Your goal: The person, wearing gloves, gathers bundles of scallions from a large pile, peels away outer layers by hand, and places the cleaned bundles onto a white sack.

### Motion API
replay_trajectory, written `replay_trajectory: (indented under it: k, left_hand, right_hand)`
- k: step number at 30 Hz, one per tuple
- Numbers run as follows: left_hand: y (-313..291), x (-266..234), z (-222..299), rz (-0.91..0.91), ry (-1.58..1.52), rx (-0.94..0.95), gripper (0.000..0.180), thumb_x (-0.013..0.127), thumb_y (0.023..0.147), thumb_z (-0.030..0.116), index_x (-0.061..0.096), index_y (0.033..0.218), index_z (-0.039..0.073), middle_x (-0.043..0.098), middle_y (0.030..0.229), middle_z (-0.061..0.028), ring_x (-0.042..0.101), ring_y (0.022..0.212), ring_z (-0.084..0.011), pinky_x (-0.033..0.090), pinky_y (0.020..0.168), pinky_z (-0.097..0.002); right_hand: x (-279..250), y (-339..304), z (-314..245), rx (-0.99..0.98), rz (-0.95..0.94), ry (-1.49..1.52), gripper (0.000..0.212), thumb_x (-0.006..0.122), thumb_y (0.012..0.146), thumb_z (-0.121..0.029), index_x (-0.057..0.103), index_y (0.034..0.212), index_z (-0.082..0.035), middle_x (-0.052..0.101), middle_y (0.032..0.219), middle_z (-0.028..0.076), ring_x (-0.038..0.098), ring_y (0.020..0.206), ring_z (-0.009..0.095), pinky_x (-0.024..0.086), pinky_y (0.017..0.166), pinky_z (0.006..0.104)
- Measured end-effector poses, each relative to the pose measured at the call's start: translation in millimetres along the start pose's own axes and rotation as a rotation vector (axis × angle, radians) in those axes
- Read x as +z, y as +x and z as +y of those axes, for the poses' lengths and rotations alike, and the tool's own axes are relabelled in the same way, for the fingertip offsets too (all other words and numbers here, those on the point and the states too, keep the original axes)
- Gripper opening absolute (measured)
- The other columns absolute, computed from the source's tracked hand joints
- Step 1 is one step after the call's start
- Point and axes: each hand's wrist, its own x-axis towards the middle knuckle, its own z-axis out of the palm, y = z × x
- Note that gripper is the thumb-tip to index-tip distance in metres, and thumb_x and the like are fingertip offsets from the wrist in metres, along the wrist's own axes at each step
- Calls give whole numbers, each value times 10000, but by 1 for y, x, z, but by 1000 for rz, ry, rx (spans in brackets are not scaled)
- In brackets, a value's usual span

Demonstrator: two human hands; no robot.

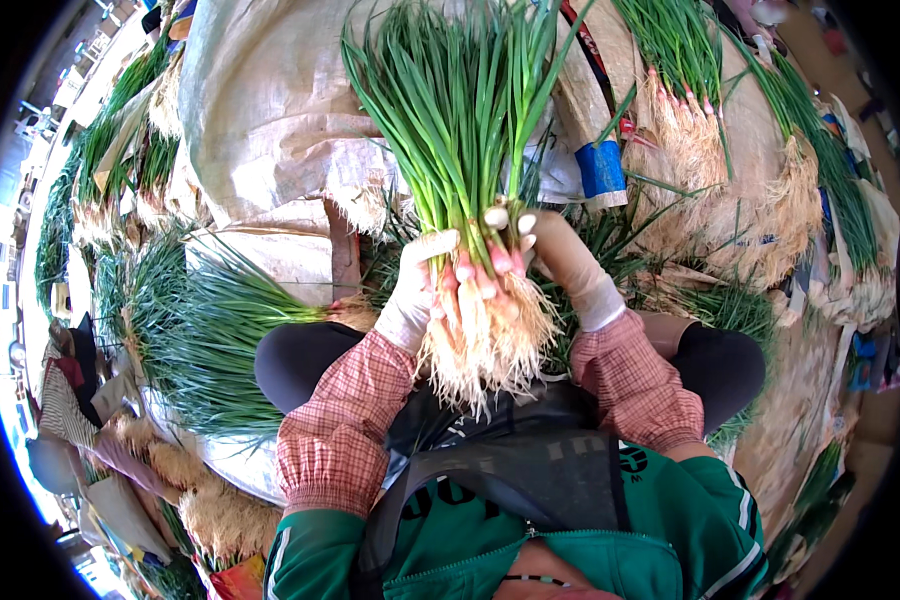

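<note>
A thick bunch of green onions (460,120) stands upright in front of me, green leaves pointing away and pale stringy roots (485,350) hanging toward my lap. My left hand (420,285), in a light glove, grips the white stems from the left side. My right hand (555,255), also gloved, wraps the stems from the right, fingertips pressed on the pinkish bulbs. Both hands hold the same bunch just above the roots. Red checked sleeve covers run down both forearms.
A loose pile of green onions (205,330) lies at my left knee. More bundles with roots (690,130) lie at the upper right on woven sacks (270,110). A blue tape roll (600,168) sits behind the bunch. Further bundles (205,510) lie at lower left.
</note>
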Motion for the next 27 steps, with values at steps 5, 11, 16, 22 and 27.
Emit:
replay_trajectory:
  k: [5,11,16,22,27]
  left_hand:
    - [16,3,-4,-20,-19,29,716,560,827,329,328,1387,-51,451,1337,-289,562,1094,-401,494,953,-442]
    - [40,74,-17,-108,-446,130,546,543,899,224,386,1355,-33,506,1310,-243,546,1151,-353,460,986,-462]
    - [76,91,-13,16,-239,192,220,557,918,196,591,1053,26,658,988,-140,652,883,-231,548,811,-377]
    - [137,142,20,114,-85,439,154,524,842,74,604,931,-23,653,840,-119,632,788,-223,546,754,-362]
    - [171,153,63,86,59,511,341,420,966,206,545,1183,-26,639,1074,-153,639,943,-244,555,818,-358]
  right_hand:
    - [0,-78,-65,-46,506,-187,361,483,968,-233,569,1221,9,692,960,123,667,859,182,507,787,284]
    - [56,-97,-133,-610,465,-1283,925,490,809,-680,308,1404,5,349,1410,175,321,1318,357,215,1112,477]
    - [18,-69,-152,-864,734,-1322,758,507,807,-673,508,1272,-74,567,1177,108,527,1081,303,373,960,431]
    - [-12,-67,-189,-665,868,-619,1150,661,724,-643,136,1420,105,356,1405,274,392,1313,295,298,1103,330]
    - [3,-88,-188,-520,693,41,235,521,969,-179,630,990,27,536,720,31,485,577,97,383,504,233]
